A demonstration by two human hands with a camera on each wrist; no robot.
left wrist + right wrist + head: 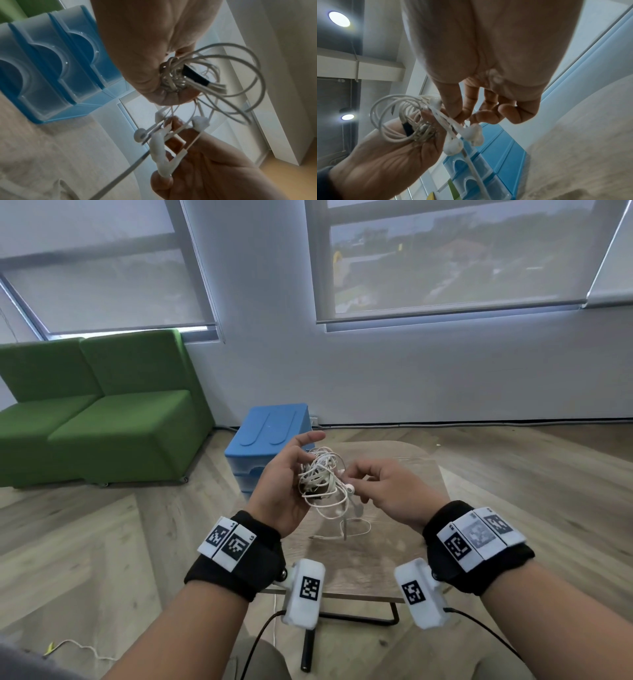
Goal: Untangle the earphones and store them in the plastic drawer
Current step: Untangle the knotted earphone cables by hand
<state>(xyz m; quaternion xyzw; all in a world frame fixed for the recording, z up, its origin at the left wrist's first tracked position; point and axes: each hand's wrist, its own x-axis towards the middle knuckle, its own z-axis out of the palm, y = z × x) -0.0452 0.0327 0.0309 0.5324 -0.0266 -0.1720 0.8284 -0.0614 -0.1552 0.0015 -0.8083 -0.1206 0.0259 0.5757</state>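
A tangled bundle of white earphones [320, 475] hangs in the air above a small wooden table [394, 546]. My left hand [284, 484] grips the bundle [178, 77], fingers curled round its knotted core. My right hand [380, 487] pinches the wire by the earbuds [467, 135] just right of the bundle [406, 121]. A loose loop of cable [346, 530] trails down onto the table. The blue plastic drawer unit [267, 436] stands behind my left hand, its translucent drawers [51, 70] shut.
A green sofa [96, 412] sits at the far left against the wall. The floor is wood. Wrist camera cables [260, 642] hang below both arms near the table's metal leg [308, 648].
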